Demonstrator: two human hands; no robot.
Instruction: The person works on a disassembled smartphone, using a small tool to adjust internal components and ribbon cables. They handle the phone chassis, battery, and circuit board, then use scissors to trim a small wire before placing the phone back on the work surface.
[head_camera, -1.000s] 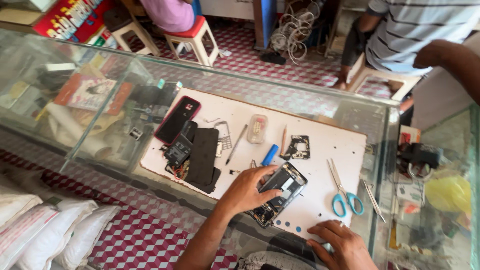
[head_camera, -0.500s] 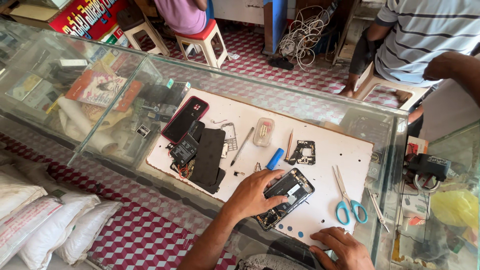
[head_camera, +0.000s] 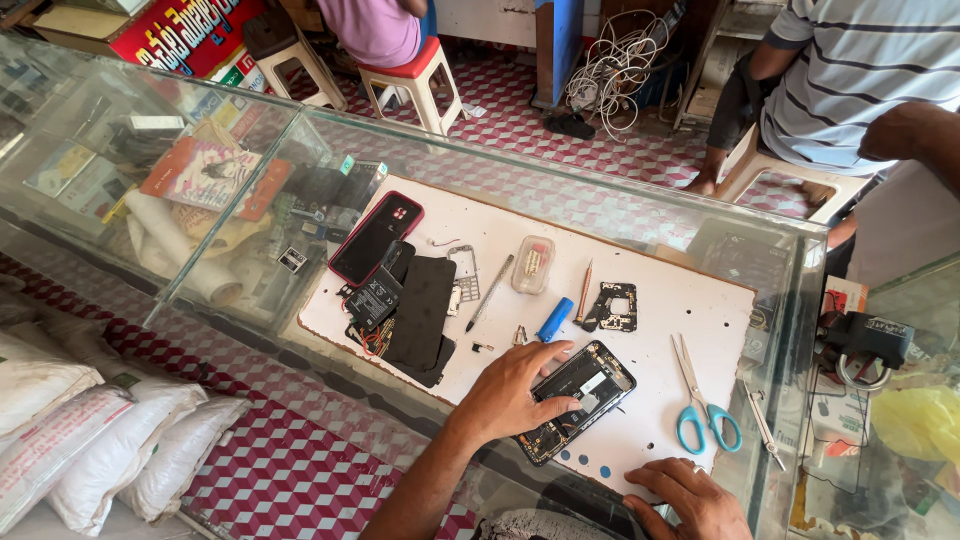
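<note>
Two hands work at the near edge of a white work board (head_camera: 690, 300) lying on a glass counter (head_camera: 300, 130). Nearest, the right hand (head_camera: 690, 497) rests on the board's front edge, fingers loosely curled and holding nothing. Just beyond, the left hand (head_camera: 510, 390) lies flat, fingers spread, pressing on the opened phone (head_camera: 575, 400), which lies back-off and slantwise on the board with its inner parts bared. That phone looks light and stiff but fragile inside; it is best held by its outer frame edges, away from the exposed board and cables. Blue-handled scissors (head_camera: 703, 408) lie to its right, a blue tool handle (head_camera: 553, 320) just above the fingertips. Farther off lie a black back cover (head_camera: 420, 310), a small battery (head_camera: 373, 297), a red-edged phone (head_camera: 375, 237) and a clear parts box (head_camera: 533, 264). Beyond the counter stand stools, with seated people.
</note>
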